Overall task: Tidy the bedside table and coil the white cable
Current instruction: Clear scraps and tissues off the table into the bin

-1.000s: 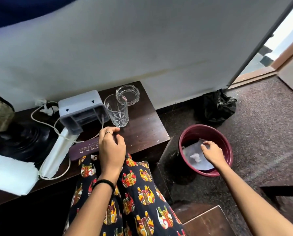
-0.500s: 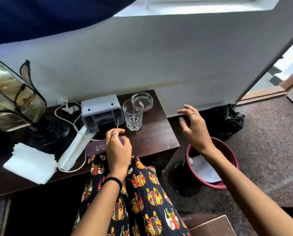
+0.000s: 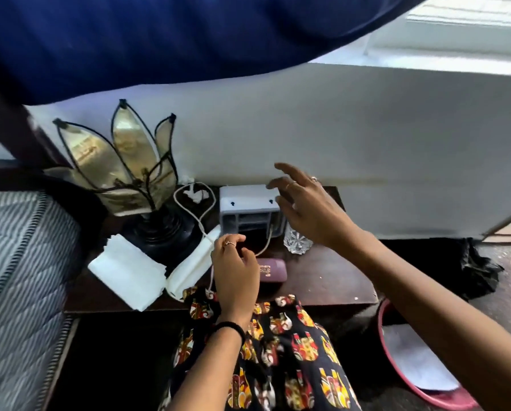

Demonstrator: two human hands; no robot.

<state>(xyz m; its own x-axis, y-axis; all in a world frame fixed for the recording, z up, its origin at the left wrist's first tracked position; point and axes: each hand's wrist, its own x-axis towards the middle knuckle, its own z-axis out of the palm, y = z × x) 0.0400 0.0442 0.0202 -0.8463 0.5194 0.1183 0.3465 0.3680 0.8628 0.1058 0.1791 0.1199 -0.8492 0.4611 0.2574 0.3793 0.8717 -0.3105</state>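
The white cable (image 3: 195,213) loops behind a grey-white box (image 3: 245,200) at the back of the dark bedside table (image 3: 331,280). One strand runs from the box's front down to my left hand (image 3: 236,269), which is closed on it, and a short end hangs below the fist. My right hand (image 3: 306,210) hovers open with fingers spread over the box's right corner, above a cut drinking glass (image 3: 297,244). A purple glasses case (image 3: 274,270) lies just right of my left hand.
A petal-shaped lamp (image 3: 129,161) on a black base (image 3: 162,229) stands at the table's left. A folded white cloth (image 3: 129,272) and a long white object (image 3: 190,266) lie in front of it. On the floor to the right are a red basin (image 3: 381,321) and a black bag (image 3: 479,268). A striped bed cover (image 3: 17,262) fills the left.
My right hand has left the red basin and risen to the box at the back of the table. My left hand stays closed by the glasses case. The view has tilted up and left.
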